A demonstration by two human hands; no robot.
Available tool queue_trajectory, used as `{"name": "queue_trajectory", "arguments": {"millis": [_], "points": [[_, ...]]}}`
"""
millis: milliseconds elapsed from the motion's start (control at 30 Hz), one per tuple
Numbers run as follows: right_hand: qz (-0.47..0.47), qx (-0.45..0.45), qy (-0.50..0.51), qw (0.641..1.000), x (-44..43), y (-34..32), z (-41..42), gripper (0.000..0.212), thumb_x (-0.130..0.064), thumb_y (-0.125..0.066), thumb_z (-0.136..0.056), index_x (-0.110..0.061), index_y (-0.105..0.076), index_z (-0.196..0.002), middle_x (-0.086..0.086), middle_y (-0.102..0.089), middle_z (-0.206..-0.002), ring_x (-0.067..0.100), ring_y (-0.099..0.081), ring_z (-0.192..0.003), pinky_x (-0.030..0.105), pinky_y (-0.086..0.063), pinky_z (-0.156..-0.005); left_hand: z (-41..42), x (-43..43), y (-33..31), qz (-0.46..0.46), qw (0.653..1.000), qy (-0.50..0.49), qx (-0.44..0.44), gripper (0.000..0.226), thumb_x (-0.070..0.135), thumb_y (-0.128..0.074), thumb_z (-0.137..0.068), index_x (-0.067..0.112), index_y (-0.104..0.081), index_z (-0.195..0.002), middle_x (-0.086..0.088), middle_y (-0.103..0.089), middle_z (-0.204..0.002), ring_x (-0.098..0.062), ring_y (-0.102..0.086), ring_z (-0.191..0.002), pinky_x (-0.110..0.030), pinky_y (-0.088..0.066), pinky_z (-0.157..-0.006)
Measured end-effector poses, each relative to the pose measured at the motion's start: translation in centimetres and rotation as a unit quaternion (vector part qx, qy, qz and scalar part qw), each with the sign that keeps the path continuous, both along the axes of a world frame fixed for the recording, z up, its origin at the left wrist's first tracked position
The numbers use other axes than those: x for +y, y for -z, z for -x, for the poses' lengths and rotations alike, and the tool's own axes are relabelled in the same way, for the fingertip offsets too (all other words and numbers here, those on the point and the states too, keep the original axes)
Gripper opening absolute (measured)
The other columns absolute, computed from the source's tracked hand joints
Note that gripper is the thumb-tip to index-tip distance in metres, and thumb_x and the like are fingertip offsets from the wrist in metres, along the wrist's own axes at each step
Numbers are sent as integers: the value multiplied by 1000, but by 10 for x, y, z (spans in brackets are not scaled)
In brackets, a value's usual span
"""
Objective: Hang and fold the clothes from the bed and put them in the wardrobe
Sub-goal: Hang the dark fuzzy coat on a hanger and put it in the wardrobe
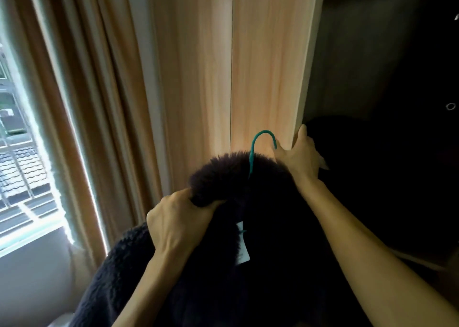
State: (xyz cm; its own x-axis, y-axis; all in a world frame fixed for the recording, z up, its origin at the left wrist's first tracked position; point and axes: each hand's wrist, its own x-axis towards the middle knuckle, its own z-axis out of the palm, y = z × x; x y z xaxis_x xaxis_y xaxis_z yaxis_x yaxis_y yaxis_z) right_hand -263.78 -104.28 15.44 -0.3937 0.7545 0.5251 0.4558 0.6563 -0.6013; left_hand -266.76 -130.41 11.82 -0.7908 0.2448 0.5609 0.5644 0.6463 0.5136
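The fleece jacket [248,264], on its green hanger [262,138], is gripped at the collar by the curled fingers of the left hand [178,225], while the wardrobe door [268,66] beyond is clasped at its edge between thumb and fingers of the right hand [298,158], so the hook may be caught there.

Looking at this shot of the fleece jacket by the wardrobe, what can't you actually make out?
All in the head view:
- Wardrobe interior: too dark; no rail or shelves discernible.
- Teal hanger: only the hook shows; the fleece jacket hides the rest.
- Right hand: far fingers lost in the dark past the wardrobe door edge.
- White label: blurred, unreadable.
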Motion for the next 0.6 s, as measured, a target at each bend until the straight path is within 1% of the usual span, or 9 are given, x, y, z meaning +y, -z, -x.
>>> {"name": "queue_trajectory", "arguments": {"millis": [67,133,200,233,333,433,500,567,600], "points": [[-17,-4,-42,999,-21,1,4,89,-59,-56,-82,-5,-23,-144,20,-44,-139,37,-39,-128,45,-36,-100,-4,-15,1,-5,1000,1,-2,58,80,-53,-63,26,-70,-72,0,-68,-69,-24,-64,-69,-29,-39,-59],[-18,-12,-86,996,-45,0,10,91,-65,-51,-80,-6,-25,-144,20,-45,-138,37,-38,-129,47,-38,-102,-7,-35,0,-8,1000,-12,-8,56,79,-54,-64,26,-71,-74,0,-68,-70,-25,-64,-70,-29,-36,-58],[-27,-33,-123,991,-67,-4,18,93,-73,-42,-75,-7,-31,-140,20,-49,-133,37,-41,-125,49,-41,-98,-7,-51,0,-9,1000,-28,-8,56,78,-55,-65,26,-72,-75,1,-67,-68,-24,-63,-68,-28,-36,-57],[-33,-49,-136,989,-76,-7,23,92,-73,-42,-76,-9,-31,-141,20,-48,-133,36,-41,-125,50,-40,-98,-6,-58,-1,-11,999,-36,-6,57,79,-55,-65,25,-72,-74,1,-66,-66,-23,-62,-67,-29,-37,-57],[-59,-99,-160,980,-95,-16,40,84,-69,-37,-83,-15,-28,-146,18,-43,-138,35,-41,-127,50,-37,-102,-2,-75,-4,-18,998,-60,-18,59,79,-55,-64,24,-72,-75,3,-64,-66,-23,-62,-67,-29,-39,-57],[-75,-123,-185,972,-107,-21,56,76,-68,-32,-85,-22,-32,-145,15,-45,-137,34,-43,-126,50,-38,-102,1,-87,-8,-28,996,-87,-25,54,75,-59,-66,23,-71,-75,8,-59,-66,-23,-59,-66,-28,-35,-57],[-68,-116,-212,968,-113,-22,67,67,-65,-32,-87,-24,-41,-139,14,-51,-129,33,-48,-119,47,-42,-98,4,-92,-10,-25,994,-102,-32,54,75,-59,-67,23,-71,-76,5,-62,-69,-22,-58,-65,-28,-32,-58],[-62,-111,-236,963,-120,-23,73,61,-63,-33,-89,-22,-48,-133,14,-55,-119,33,-53,-111,42,-45,-93,8,-95,-10,-22,993,-112,-37,55,76,-59,-66,23,-71,-79,2,-66,-75,-27,-62,-72,-29,-34,-59],[-61,-116,-246,960,-122,-23,76,57,-58,-35,-92,-21,-48,-133,15,-55,-119,33,-54,-110,40,-45,-93,10,-96,-10,-23,992,-115,-37,56,76,-60,-65,24,-71,-81,0,-67,-77,-29,-63,-76,-29,-35,-59]]}}
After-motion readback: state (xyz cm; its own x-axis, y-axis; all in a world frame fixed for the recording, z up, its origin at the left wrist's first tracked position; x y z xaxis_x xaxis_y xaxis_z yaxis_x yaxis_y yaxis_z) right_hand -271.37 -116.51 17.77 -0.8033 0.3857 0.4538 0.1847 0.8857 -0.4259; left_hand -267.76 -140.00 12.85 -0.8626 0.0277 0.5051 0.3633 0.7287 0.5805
